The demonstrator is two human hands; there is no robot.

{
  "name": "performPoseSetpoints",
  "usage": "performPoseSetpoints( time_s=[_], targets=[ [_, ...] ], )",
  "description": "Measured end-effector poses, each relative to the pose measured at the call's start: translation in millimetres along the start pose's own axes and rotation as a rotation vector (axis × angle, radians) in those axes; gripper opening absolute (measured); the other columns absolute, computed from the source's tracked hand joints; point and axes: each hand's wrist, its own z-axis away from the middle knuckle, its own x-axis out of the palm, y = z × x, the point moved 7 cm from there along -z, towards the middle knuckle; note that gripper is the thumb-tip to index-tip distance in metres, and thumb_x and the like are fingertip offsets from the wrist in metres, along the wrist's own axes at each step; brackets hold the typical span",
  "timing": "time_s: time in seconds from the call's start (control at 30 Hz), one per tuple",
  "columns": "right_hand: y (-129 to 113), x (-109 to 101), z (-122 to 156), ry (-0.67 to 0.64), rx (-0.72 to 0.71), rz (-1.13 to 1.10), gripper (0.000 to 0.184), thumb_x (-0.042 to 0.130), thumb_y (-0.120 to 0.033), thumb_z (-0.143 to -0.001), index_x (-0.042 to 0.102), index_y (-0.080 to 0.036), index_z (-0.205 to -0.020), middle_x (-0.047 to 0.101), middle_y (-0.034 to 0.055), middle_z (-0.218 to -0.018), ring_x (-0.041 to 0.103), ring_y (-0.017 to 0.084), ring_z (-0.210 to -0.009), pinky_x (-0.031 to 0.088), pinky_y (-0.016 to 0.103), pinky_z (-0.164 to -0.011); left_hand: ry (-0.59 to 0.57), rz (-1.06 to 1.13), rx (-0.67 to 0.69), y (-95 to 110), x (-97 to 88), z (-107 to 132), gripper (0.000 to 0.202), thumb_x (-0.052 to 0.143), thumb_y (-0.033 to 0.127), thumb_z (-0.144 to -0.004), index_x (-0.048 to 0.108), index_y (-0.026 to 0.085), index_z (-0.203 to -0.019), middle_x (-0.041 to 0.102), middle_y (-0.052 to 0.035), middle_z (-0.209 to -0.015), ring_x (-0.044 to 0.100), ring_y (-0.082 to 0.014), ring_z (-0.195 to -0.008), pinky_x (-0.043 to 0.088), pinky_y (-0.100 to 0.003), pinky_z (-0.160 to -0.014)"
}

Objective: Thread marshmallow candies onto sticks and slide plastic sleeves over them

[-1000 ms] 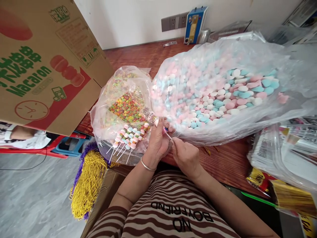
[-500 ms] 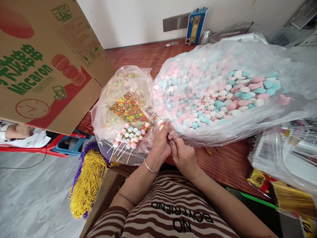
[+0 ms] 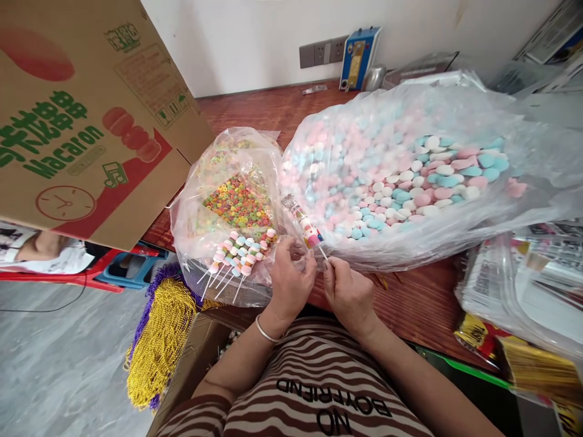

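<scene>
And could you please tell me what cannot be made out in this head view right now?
- Lower end of the white stick, head view: hidden inside the right hand.
- Small lettering on the wrapper, head view: too small and blurred.
- Contents of the lower carton, head view: largely hidden by the left forearm.
- Left side of the Macaron box, head view: cut off by the picture's edge.

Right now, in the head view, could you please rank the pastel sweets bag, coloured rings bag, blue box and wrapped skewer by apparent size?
1. Pastel sweets bag
2. Coloured rings bag
3. Blue box, though farther back
4. Wrapped skewer
</scene>
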Motion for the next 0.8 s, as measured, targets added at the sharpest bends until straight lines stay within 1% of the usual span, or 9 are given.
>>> performPoseSetpoints(
  time_s=[0.07, 0.1, 0.17, 0.27, 0.33, 0.43, 0.63, 0.7, 0.8],
  targets=[
    [-5, -1, 0, -0.004, -0.026, 0.012, 0.022, 0.044, -0.022, -0.107, 0.062, -0.014, -0.098, 0.066, 0.0011, -0.063, 0.054, 0.012, -0.048, 0.032, 0.028, -0.052, 0.023, -0.172, 0.227, 13, -0.8, -2, 0.026, 0.063, 0.018, -0.092, 0.057, 0.018, -0.117, 0.069, -0.0079, -0.1, 0.068, -0.0172, -0.087, 0.055, -0.031, -0.078],
    [-7, -2, 0, 0.001, -0.035, 0.017, 0.022, 0.044, -0.021, -0.107, 0.062, -0.013, -0.099, 0.066, 0.0011, -0.063, 0.054, 0.012, -0.048, 0.032, 0.028, -0.052, 0.019, -0.232, 0.305, 18, 0.4, -3, 0.022, 0.061, 0.015, -0.093, 0.059, 0.019, -0.114, 0.069, -0.0072, -0.096, 0.067, -0.0167, -0.085, 0.054, -0.03, -0.076],
    [-11, -5, -1, 0.016, -0.046, 0.02, 0.021, 0.044, -0.02, -0.106, 0.062, -0.013, -0.099, 0.066, 0.0013, -0.063, 0.053, 0.013, -0.048, 0.031, 0.029, -0.052, 0.022, -0.299, 0.383, 24, 1.5, -7, 0.019, 0.058, 0.012, -0.093, 0.059, 0.018, -0.111, 0.07, -0.0074, -0.093, 0.067, -0.0167, -0.084, 0.054, -0.029, -0.075],
    [-13, -8, -2, 0.022, -0.043, 0.021, 0.021, 0.044, -0.02, -0.106, 0.062, -0.013, -0.097, 0.066, 0.0016, -0.063, 0.053, 0.013, -0.048, 0.03, 0.03, -0.052, 0.062, -0.309, 0.433, 28, -0.9, -10, 0.024, 0.063, 0.016, -0.092, 0.057, 0.017, -0.115, 0.07, -0.0092, -0.096, 0.068, -0.019, -0.089, 0.055, -0.031, -0.076],
    [-13, -9, -3, 0.025, -0.044, 0.025, 0.022, 0.044, -0.02, -0.107, 0.061, -0.013, -0.096, 0.066, 0.0014, -0.062, 0.052, 0.013, -0.048, 0.03, 0.031, -0.052, 0.064, -0.31, 0.482, 32, -1.0, -10, 0.028, 0.067, 0.018, -0.091, 0.057, 0.017, -0.117, 0.071, -0.0102, -0.098, 0.068, -0.0204, -0.092, 0.056, -0.033, -0.08],
    [-14, -10, -3, 0.033, -0.053, 0.033, 0.023, 0.043, -0.02, -0.107, 0.061, -0.013, -0.095, 0.064, 0.0005, -0.06, 0.051, 0.013, -0.047, 0.031, 0.031, -0.052, 0.041, -0.332, 0.539, 34, 0.8, -10, 0.028, 0.064, 0.012, -0.091, 0.057, 0.018, -0.117, 0.072, -0.0101, -0.098, 0.069, -0.0202, -0.092, 0.057, -0.033, -0.082],
    [-15, -11, -2, 0.02, -0.046, -0.001, 0.024, 0.042, -0.02, -0.107, 0.062, -0.012, -0.098, 0.065, 0.0016, -0.063, 0.052, 0.013, -0.048, 0.031, 0.031, -0.052, 0.056, -0.321, 0.561, 34, -0.5, -9, 0.023, 0.059, 0.008, -0.091, 0.06, 0.019, -0.112, 0.073, -0.0083, -0.093, 0.071, -0.0187, -0.089, 0.056, -0.031, -0.082],
    [-14, -11, -2, 0.007, -0.039, -0.025, 0.024, 0.042, -0.019, -0.107, 0.062, -0.012, -0.098, 0.066, 0.0022, -0.064, 0.054, 0.013, -0.049, 0.032, 0.031, -0.052, 0.037, -0.285, 0.564, 33, -0.8, -9, 0.022, 0.058, 0.009, -0.092, 0.061, 0.019, -0.112, 0.073, -0.0084, -0.093, 0.07, -0.0189, -0.089, 0.056, -0.031, -0.083],
    [-12, -11, -1, -0.013, -0.028, -0.045, 0.023, 0.041, -0.019, -0.107, 0.062, -0.013, -0.099, 0.067, 0.003, -0.066, 0.057, 0.013, -0.051, 0.034, 0.029, -0.052, -0.036, -0.223, 0.57, 32, 1.2, -8, 0.022, 0.055, 0.01, -0.094, 0.06, 0.019, -0.113, 0.072, -0.0102, -0.096, 0.069, -0.0203, -0.092, 0.056, -0.033, -0.084]
  ],
)
